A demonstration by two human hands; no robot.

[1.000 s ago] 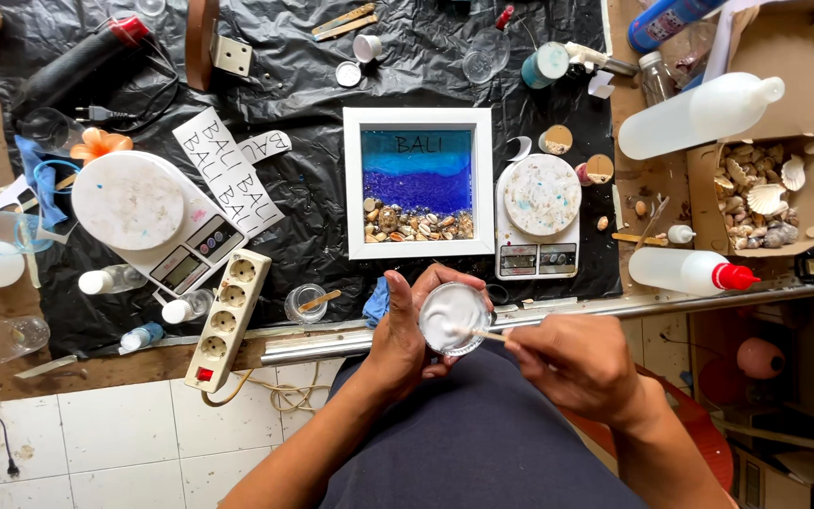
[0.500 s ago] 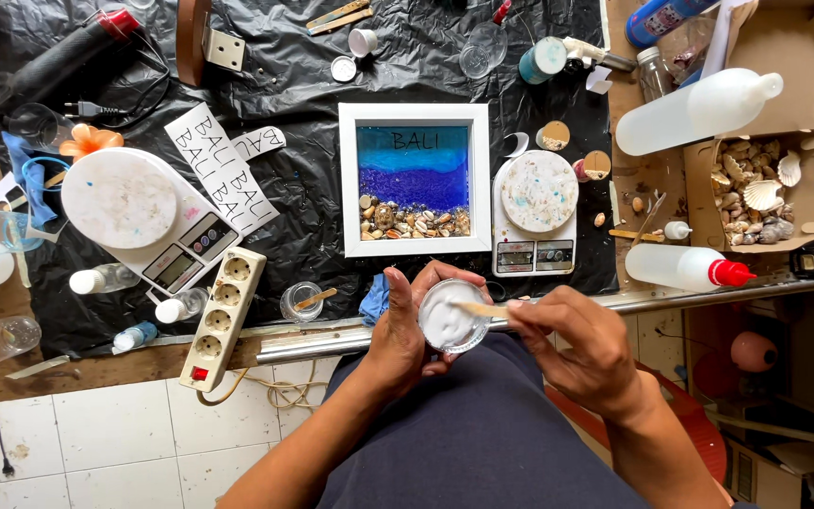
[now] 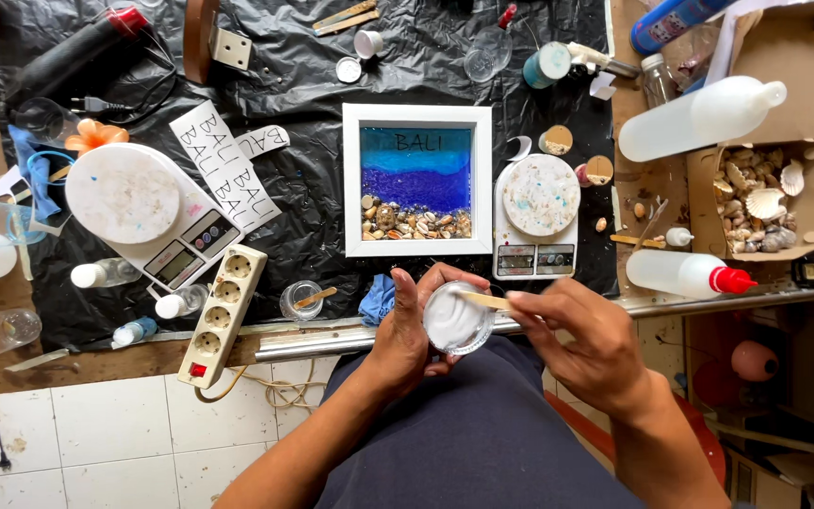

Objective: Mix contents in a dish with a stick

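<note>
My left hand (image 3: pixel 405 325) cups a small clear cup (image 3: pixel 457 319) with white paste in it, held over my lap just below the table's front edge. My right hand (image 3: pixel 581 335) pinches a thin wooden stick (image 3: pixel 480 300) whose tip rests in the white paste. Straight beyond the cup lies a white picture frame (image 3: pixel 417 116) with a blue resin sea and a band of shells along its lower part.
Two digital scales with round white discs, one (image 3: pixel 539 219) right of the frame and one (image 3: pixel 148 215) at the left. A white power strip (image 3: pixel 222 313), small jar with stick (image 3: pixel 301 300), squeeze bottles (image 3: pixel 680 273), box of shells (image 3: pixel 767 200), black plastic sheet (image 3: pixel 303 188).
The wooden stick has swept across the cup from its lower right to its upper edge, and both hands with the cup sit a little further to the right.
</note>
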